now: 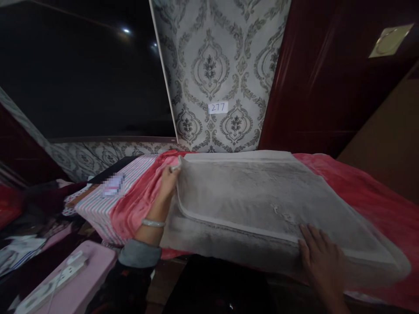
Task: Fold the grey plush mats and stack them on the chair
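A grey plush cloth (235, 187) with a paler border lies folded over a red blanket (353, 179). My left hand (170, 179), with a bracelet at the wrist, is closed on the cloth's left edge and holds it raised. Below that lifted edge, another grey layer (209, 237) hangs over the near side. My right hand (319, 248) rests on the cloth near its front edge on the right, fingers stretched out and slightly apart. A wrinkled patch shows in the pile just beyond those fingertips.
Left of the cloth, a striped cover (104, 200) lies under a small blurred packet (113, 185). A pink stool (94, 266) bears a power strip (55, 279). Behind are a large dark screen (85, 74) and a wall label (218, 107). Clothes (22, 253) are piled at left.
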Tool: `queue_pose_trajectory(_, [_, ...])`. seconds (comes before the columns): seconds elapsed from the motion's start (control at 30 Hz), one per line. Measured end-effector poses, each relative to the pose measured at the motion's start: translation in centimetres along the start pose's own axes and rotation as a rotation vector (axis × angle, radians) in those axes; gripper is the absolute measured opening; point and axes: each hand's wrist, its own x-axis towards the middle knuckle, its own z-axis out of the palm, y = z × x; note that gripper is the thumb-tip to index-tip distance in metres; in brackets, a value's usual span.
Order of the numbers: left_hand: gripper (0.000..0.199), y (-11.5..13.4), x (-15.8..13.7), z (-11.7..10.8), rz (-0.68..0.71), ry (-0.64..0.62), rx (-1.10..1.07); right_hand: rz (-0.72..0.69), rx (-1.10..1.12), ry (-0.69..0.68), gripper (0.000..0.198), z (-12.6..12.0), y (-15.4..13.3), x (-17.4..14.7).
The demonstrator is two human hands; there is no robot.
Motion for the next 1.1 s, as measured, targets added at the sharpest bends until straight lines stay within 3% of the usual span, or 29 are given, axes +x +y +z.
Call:
queue_pose_trajectory(0.13, [0.016, 1.4, -4.5, 7.5, 0.289, -0.268, 0.361, 0.025, -0.015, -0.016, 0.063, 0.0, -0.2, 0.2])
queue_pose_trajectory(0.23, [0.022, -0.6, -10.2, 11.3, 0.484, -0.627, 0.616, 0.027, -0.011, -0.023, 0.062, 0.1, -0.1, 0.1])
queue_pose_trajectory(0.3, [0.027, -2.6, -13.4, 12.2, 0.582, -0.766, 0.711, 0.026, 0.008, -0.029, 0.062, 0.2, 0.3, 0.0])
queue_pose_trajectory(0.4, [0.041, -4.9, -15.9, 12.1, 0.658, -0.727, 0.758, 0.032, 0.09, -0.025, 0.062, -0.2, 1.0, 0.4])
queue_pose_trajectory(0.57, [0.053, -5.9, -16.1, 11.3, 0.639, -0.632, 0.748, 0.158, 0.458, 0.046, 0.064, -1.2, -0.8, 4.5])
queue_pose_trajectory(0.63, [0.049, -5.8, -15.8, 11.3, 0.629, -0.63, 0.723, 0.266, 0.695, -0.088, 0.064, -0.9, -3.3, 7.2])
queue_pose_trajectory(0.77, [0.045, -5.7, -14.9, 11.3, 0.583, -0.614, 0.593, 0.527, 1.187, -0.54, 0.07, 1.2, -9.3, 12.8])
queue_pose_trajectory(0.83, [0.04, -5.6, -14.5, 11.2, 0.563, -0.578, 0.49, 0.647, 1.261, -0.687, 0.072, 2.7, -12.0, 15.3])
queue_pose_trajectory(0.93, [0.038, -5.5, -14.1, 11.2, 0.554, -0.539, 0.395, 0.709, 1.271, -0.779, 0.073, 4.9, -15.4, 18.0])
queue_pose_trajectory(1.1, [0.043, -5.3, -13.9, 11.6, 0.584, -0.573, 0.472, 0.64, 1.219, -0.664, 0.072, 8.1, -18.7, 20.7])
